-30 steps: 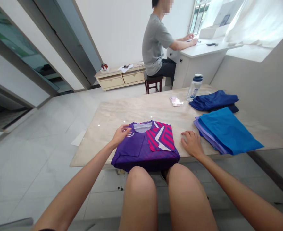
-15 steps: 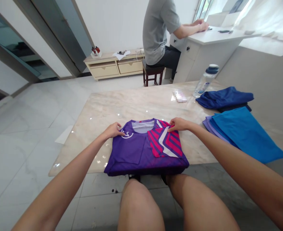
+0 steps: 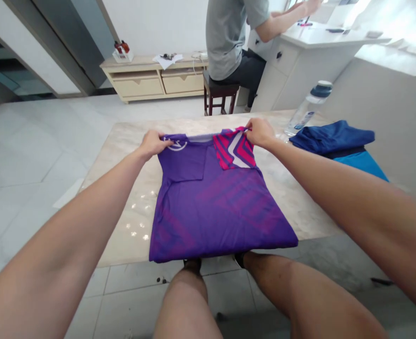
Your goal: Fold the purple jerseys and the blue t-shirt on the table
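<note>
A purple jersey (image 3: pixel 215 202) with pink-and-white patterned trim lies on the marble table, its lower edge at the table's near edge. Both sleeves are turned inward over its front. My left hand (image 3: pixel 154 143) pinches the left shoulder beside a white round logo. At the other shoulder, my right hand (image 3: pixel 259 132) grips the cloth by the pink striped sleeve. The collar end is lifted slightly and stretched between the two hands; the collar opening is mostly out of sight.
Right of the jersey are a folded navy garment (image 3: pixel 335 137) and a bright blue cloth (image 3: pixel 365 165), partly behind my forearm. A clear water bottle (image 3: pixel 305 110) stands behind them. Beyond the marble table (image 3: pixel 119 155), a person (image 3: pixel 225 42) sits on a stool at a white desk.
Both hands have moved away from me, pulling the shoulders toward the far side. More of the jersey's body now shows flat on the table. The seated person's hands have risen.
</note>
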`<state>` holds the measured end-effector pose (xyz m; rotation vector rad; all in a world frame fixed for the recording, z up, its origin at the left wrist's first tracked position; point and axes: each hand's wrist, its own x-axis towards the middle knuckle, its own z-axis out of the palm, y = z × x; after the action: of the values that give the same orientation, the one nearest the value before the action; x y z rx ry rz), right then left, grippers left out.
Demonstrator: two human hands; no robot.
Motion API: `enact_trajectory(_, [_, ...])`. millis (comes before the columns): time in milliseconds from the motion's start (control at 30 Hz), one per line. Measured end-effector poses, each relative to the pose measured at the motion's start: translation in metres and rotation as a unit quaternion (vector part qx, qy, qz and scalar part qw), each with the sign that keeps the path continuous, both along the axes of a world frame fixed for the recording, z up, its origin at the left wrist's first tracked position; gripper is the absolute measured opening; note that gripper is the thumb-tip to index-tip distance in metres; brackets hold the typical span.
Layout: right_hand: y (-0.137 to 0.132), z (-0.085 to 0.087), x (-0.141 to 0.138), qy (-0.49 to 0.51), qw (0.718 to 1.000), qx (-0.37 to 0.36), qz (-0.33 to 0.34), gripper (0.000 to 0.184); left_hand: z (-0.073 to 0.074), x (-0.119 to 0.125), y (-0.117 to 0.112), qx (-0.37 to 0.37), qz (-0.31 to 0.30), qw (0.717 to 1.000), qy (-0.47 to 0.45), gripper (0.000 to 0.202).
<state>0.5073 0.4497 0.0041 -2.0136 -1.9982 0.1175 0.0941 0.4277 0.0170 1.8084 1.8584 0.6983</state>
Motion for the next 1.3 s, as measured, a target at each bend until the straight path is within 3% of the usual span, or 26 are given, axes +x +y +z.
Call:
enact_trajectory(67, [0.006, 0.009, 0.007, 0.035, 0.993, 0.109, 0.016, 0.029, 0.021, 0.007, 0.007, 0.079, -0.005, 0.997, 0.015, 0.02])
enact_trajectory(133, [-0.002, 0.015, 0.017, 0.058, 0.977, 0.193, 0.069, 0.026, 0.041, 0.013, -0.001, 0.139, -0.025, 0.99, 0.024, 0.018])
enact_trajectory(200, [-0.026, 0.019, 0.027, 0.068, 0.963, 0.232, 0.121, 0.021, 0.052, 0.016, -0.025, 0.195, -0.056, 0.979, 0.031, 0.013])
enact_trajectory(267, [-0.061, 0.02, 0.037, 0.066, 0.96, 0.23, 0.149, 0.018, 0.054, 0.016, -0.059, 0.224, -0.086, 0.97, 0.035, 0.009])
enact_trajectory(400, [-0.144, 0.016, 0.056, 0.042, 0.972, 0.15, 0.176, 0.019, 0.038, 0.013, -0.143, 0.186, -0.147, 0.971, 0.042, 0.009])
enact_trajectory(500, [-0.193, 0.012, 0.073, 0.006, 0.971, 0.017, 0.236, 0.028, 0.026, 0.01, -0.202, 0.071, -0.233, 0.968, 0.064, 0.015])
enact_trajectory(600, [-0.223, 0.008, 0.087, -0.051, 0.947, -0.16, 0.276, 0.022, 0.019, 0.009, -0.243, -0.053, -0.345, 0.929, 0.127, 0.018])
enact_trajectory(667, [-0.235, 0.005, 0.088, -0.067, 0.935, -0.217, 0.273, 0.016, 0.016, 0.009, -0.26, -0.099, -0.359, 0.911, 0.18, 0.019])
enact_trajectory(800, [-0.252, -0.002, 0.068, -0.038, 0.936, -0.183, 0.297, 0.028, 0.007, 0.019, -0.279, -0.098, -0.321, 0.917, 0.216, 0.026])
enact_trajectory(933, [-0.263, -0.013, 0.04, -0.003, 0.913, -0.216, 0.347, 0.049, -0.009, 0.034, -0.289, -0.107, -0.344, 0.91, 0.205, 0.041])
enact_trajectory(1033, [-0.264, -0.024, 0.033, 0.004, 0.896, -0.243, 0.372, 0.035, -0.02, 0.039, -0.29, -0.114, -0.361, 0.905, 0.195, 0.04])
enact_trajectory(1133, [-0.26, -0.033, 0.034, -0.004, 0.885, -0.265, 0.383, 0.018, -0.027, 0.04, -0.284, -0.137, -0.373, 0.901, 0.176, 0.026])
enact_trajectory(1200, [-0.259, -0.037, 0.036, 0.004, 0.885, -0.273, 0.378, 0.013, -0.028, 0.039, -0.28, -0.145, -0.382, 0.898, 0.159, 0.017])
enact_trajectory(1300, [-0.26, -0.035, 0.038, 0.037, 0.891, -0.274, 0.36, 0.011, -0.023, 0.035, -0.277, -0.13, -0.388, 0.901, 0.142, 0.019])
